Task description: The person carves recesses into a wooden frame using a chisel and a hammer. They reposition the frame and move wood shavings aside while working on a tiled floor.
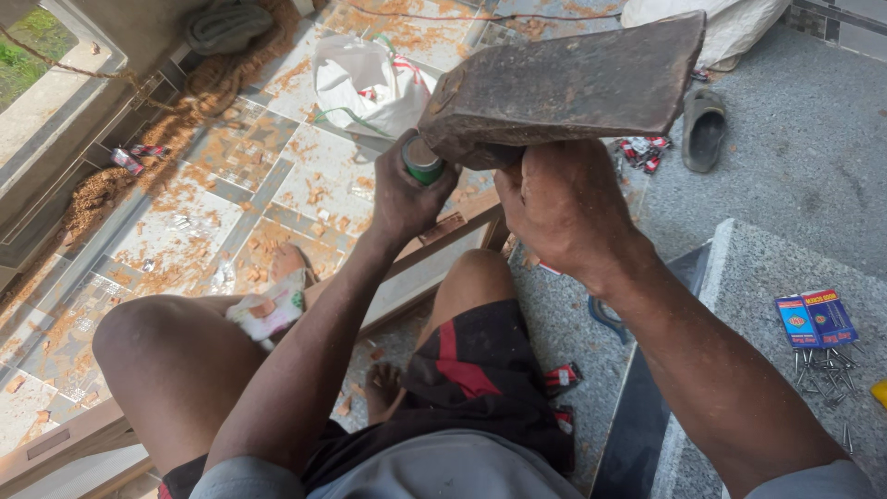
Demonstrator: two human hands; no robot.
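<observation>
The left hand (404, 196) is wrapped tight around a green-capped cylindrical handle (423, 163), fingers curled shut on it, right under a big rusty wedge-shaped steel axe head (564, 88). The right hand (562, 211) cups the underside of that head, fingers pressed against the metal near the eye, steadying it. By the look of it, head and handle are being brought together or checked at the joint; whether the handle is seated inside the eye is hidden behind the fingers. Any next move would call for a firm grip on the heavy head and a straight line between handle and eye, judging by how the two meet.

Below, the person sits with bare knees over a long pale wooden frame piece (434, 242). The patterned tile floor (199, 217) is strewn with orange wood chips. A white plastic bag (362, 83) lies beyond, a grey sandal (704, 127) on the grey stone floor, and loose nails (820, 370) beside a small blue box (815, 318) on the granite step.
</observation>
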